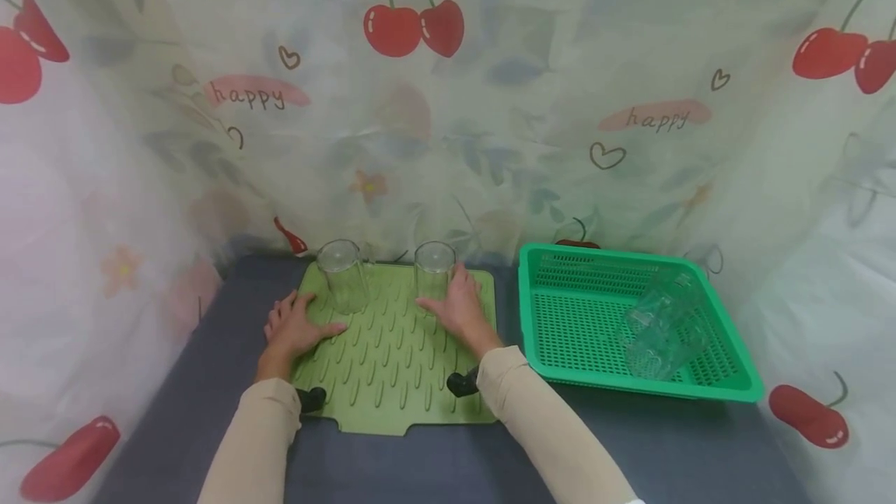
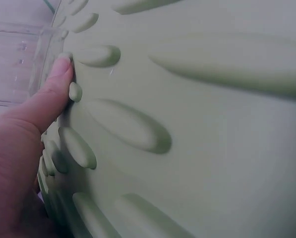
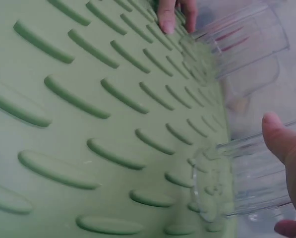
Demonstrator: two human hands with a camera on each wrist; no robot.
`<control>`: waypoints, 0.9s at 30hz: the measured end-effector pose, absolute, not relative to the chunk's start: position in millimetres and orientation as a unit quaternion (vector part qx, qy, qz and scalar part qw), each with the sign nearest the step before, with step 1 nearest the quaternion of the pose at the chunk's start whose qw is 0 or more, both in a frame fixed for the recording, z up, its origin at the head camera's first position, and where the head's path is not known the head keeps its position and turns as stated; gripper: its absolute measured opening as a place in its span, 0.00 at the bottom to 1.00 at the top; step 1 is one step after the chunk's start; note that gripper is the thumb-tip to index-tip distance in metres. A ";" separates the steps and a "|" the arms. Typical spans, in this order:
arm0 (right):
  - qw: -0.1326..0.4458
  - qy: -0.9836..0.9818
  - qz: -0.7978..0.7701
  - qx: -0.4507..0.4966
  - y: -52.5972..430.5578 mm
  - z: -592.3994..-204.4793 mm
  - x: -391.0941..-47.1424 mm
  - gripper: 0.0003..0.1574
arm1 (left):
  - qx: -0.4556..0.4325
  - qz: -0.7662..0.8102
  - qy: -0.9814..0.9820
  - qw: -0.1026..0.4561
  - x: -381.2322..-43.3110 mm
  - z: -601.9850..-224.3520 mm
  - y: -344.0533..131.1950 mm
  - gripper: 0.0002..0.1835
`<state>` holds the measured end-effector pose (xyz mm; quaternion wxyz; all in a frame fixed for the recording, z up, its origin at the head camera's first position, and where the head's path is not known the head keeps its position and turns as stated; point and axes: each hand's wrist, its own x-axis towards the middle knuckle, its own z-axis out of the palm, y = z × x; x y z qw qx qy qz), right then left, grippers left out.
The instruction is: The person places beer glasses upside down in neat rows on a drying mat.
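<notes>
- Head: high on the near side, facing far and down; widest and farthest off, spanning desk [image 1: 189,387], green mat [image 1: 392,383], basket [image 1: 640,388] and printed sheet [image 1: 483,193].
- Left wrist: very close over green mat, rolled sideways; left glass [image 2: 14,64] cut by frame.
- Right wrist: low, close, rolled, looking left across green mat.
- All three share green mat, left glass, left grip [image 1: 294,329]; head and right wrist also right glass [image 3: 259,183].

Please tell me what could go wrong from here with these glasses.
The right glass could slip if the right fingers, at its side, loosen. The left glass stands unheld near the left fingers; a sideways move might tip it. In the basket, the other glasses lie close together and might knock if it is bumped.
</notes>
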<state>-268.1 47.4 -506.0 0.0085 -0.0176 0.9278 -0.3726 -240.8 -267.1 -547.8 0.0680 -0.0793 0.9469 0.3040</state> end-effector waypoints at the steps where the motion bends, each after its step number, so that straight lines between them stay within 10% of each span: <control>1: 0.007 0.932 -0.363 -0.019 48.1 -503.0 -267.6 0.71 | -0.079 0.306 0.946 0.068 -240.4 -547.9 -266.8 0.59; 27: -0.049 0.982 -0.137 -0.117 99.1 -447.9 -251.1 0.69 | -0.082 0.299 0.949 0.064 -239.6 -548.8 -268.9 0.61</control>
